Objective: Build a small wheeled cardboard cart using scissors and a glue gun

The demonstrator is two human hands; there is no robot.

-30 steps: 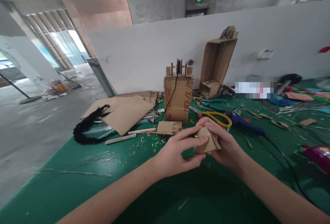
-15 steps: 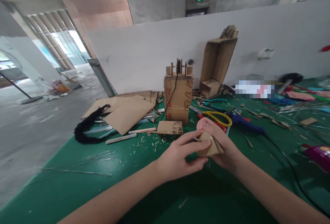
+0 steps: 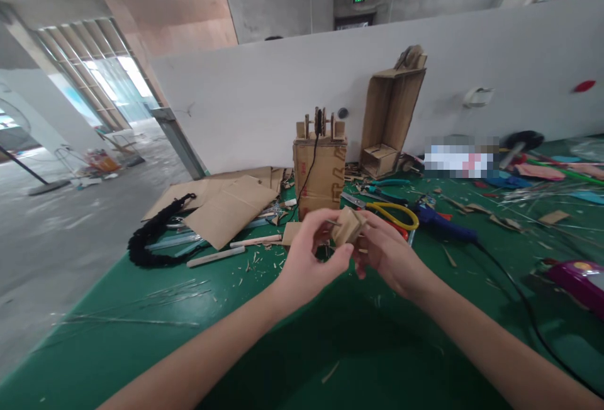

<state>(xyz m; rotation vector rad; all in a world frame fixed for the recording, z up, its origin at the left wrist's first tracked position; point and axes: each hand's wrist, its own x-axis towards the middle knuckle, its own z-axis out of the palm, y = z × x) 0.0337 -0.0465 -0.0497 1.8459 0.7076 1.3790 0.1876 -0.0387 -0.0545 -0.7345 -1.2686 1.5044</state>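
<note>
Between my two hands is a small folded cardboard piece, held above the table. A thin dark rod sticks out of its left side. My left hand curls round that side, thumb under the piece and fingers behind it. On the right edge, the fingers of my right hand grip the same piece; some fingertips are hidden behind it. Just beyond stands an upright cardboard box with small cardboard wheels on top and a black cord hanging down its front. A smaller cardboard block is partly covered by my left hand.
Yellow-handled scissors, teal pliers and a blue glue gun with a black cable lie to the right. Flat cardboard sheets, a black fuzzy coil and sticks lie left. A tall open cardboard box leans on the white partition.
Both hands have moved left and slightly up with the cardboard piece, which is now turned differently. My left hand now covers part of the smaller block. The view has shifted a little.
</note>
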